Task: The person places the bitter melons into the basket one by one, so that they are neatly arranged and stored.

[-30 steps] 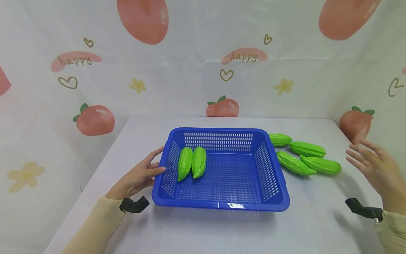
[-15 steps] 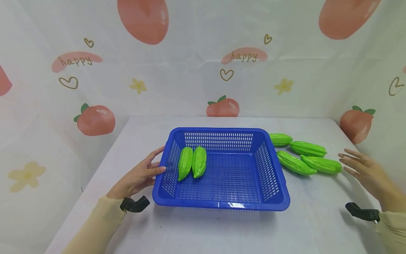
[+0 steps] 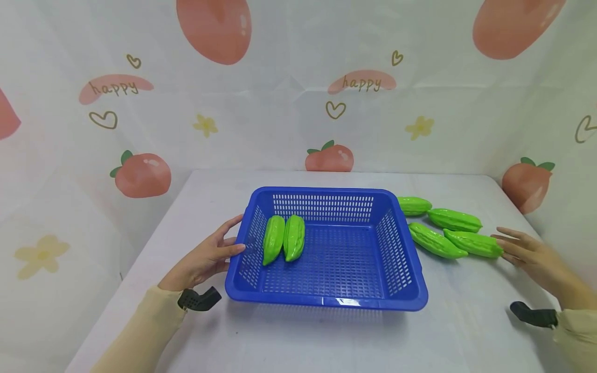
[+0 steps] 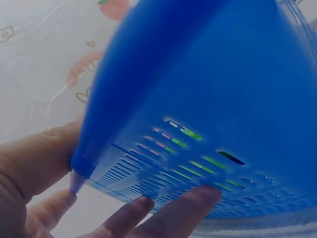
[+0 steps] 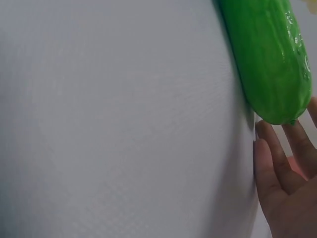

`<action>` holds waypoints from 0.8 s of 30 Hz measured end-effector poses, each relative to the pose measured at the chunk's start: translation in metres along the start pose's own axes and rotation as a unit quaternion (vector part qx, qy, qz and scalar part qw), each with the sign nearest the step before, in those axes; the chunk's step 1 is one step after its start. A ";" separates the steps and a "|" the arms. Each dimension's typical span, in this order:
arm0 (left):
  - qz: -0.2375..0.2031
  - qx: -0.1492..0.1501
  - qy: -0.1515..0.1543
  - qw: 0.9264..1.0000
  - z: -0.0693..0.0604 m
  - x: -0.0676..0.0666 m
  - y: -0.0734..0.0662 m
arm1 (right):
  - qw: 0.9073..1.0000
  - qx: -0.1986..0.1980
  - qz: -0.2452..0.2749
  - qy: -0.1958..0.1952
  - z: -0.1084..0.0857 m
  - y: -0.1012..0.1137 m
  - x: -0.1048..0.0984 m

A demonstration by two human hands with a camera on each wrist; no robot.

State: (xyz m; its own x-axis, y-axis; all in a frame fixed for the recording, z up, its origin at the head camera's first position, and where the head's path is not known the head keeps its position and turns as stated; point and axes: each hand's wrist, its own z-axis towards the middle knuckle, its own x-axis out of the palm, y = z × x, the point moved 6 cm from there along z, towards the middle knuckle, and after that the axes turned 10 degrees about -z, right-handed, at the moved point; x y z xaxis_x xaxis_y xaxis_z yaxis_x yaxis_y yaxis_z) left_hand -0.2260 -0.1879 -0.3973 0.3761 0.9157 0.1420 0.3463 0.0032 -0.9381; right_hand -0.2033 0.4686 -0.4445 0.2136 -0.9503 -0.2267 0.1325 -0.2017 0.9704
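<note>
Nearest are two beige sleeves, the left sleeve (image 3: 135, 331) reaching in from the lower left and the right sleeve (image 3: 578, 331) from the lower right edge. At the cuffs sit a left black clip (image 3: 200, 300) and a right black clip (image 3: 533, 315). Beneath lies the white counter (image 3: 298, 339), faintly shadowed.

The left hand (image 3: 205, 259) grasps the blue basket (image 3: 322, 301) by its left side, gripping the rim, with other fingers against the slotted outer wall. The right hand (image 3: 536, 261) holds nothing; its fingers are loosely extended at the near right end of a green gourd (image 3: 473, 243), and whether they touch it I cannot tell.

The basket stands at the middle of the counter. Inside, toward its left wall, two green gourds lie side by side, lengthwise: a left one (image 3: 273, 239) and a right one (image 3: 294, 238).

Right of the basket, four gourds rest on the counter. Beside the one by the hand lies a slanted gourd (image 3: 436, 241); behind these are a third gourd (image 3: 454, 220) and, farthest back, a fourth gourd (image 3: 414, 206), partly hidden by the basket's rim.

Beyond hangs a white cloth (image 3: 261, 140) printed with peaches, yellow flowers, hearts and "happy".
</note>
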 end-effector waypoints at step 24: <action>0.001 0.001 0.001 1.000 0.001 0.000 0.001 | 0.957 0.172 -0.230 0.032 0.004 -0.012 0.008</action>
State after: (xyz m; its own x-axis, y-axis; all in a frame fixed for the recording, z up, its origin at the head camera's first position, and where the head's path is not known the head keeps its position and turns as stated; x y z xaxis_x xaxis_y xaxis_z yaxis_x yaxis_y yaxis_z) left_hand -0.2265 -0.1879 -0.3984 0.3783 0.9148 0.1415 0.3442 0.0029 -0.9389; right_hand -0.2074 0.4623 -0.4579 0.2697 -0.7278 -0.6306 -0.0981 -0.6722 0.7339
